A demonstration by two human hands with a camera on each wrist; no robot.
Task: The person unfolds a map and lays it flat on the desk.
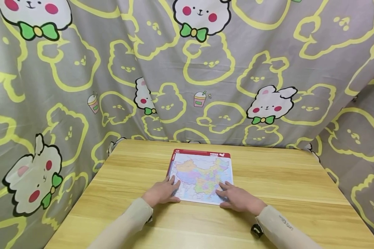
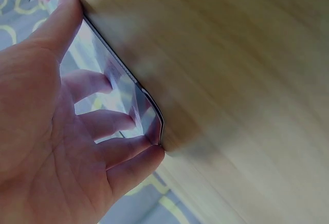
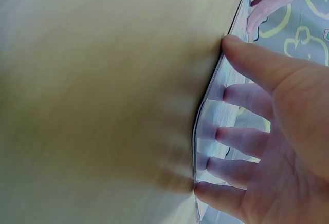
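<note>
A glossy map board of China (image 1: 202,178) lies flat between the person's two hands, reaching away from them on a wood-grain table (image 1: 283,180). The left hand (image 1: 162,192) spreads over the board's near left corner, its fingers loosely extended rather than curled round it. Its thumb meets the near edge, and in the left wrist view some fingertips rest on the shiny face while the little finger reaches the rim by the corner. The right hand (image 1: 239,198) mirrors it at the near right corner, fingers apart and relaxed, thumb at the near edge, several fingertips touching the face, where their reflections show. Neither hand wraps round the board.

Ahead of both hands, along the board's far edge, runs a red header strip (image 1: 191,152); its small lettering is too fine to read. Between the hands, the map's provinces show in pastel patches.

Behind the left hand comes a pale left sleeve (image 1: 124,223); behind the right, a pale right sleeve (image 1: 283,224) with dark lettering, and a black object (image 1: 256,230) at its cuff. Well beyond the hands hangs a grey curtain (image 1: 162,72) with yellow-outlined cartoon rabbits.
</note>
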